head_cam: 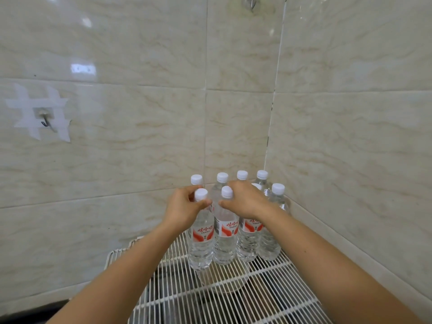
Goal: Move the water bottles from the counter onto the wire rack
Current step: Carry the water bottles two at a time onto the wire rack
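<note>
Several clear water bottles with white caps and red-and-white labels stand upright in two rows on the white wire rack [233, 298], pushed into the tiled corner. My left hand [184, 208] grips the neck of the front-left bottle [201, 242]. My right hand [245, 202] is closed around the neck of the bottle beside it [225, 239]. Both bottles rest with their bases on the rack. The back-row bottles [242, 175] show mostly their caps. The rightmost bottle [277, 195] stands free.
Glossy marble-look tile walls meet in a corner right behind the bottles. A taped hook [45, 121] is fixed to the left wall. A pale round object [224, 279] lies under the rack. The near part of the rack is bare wire.
</note>
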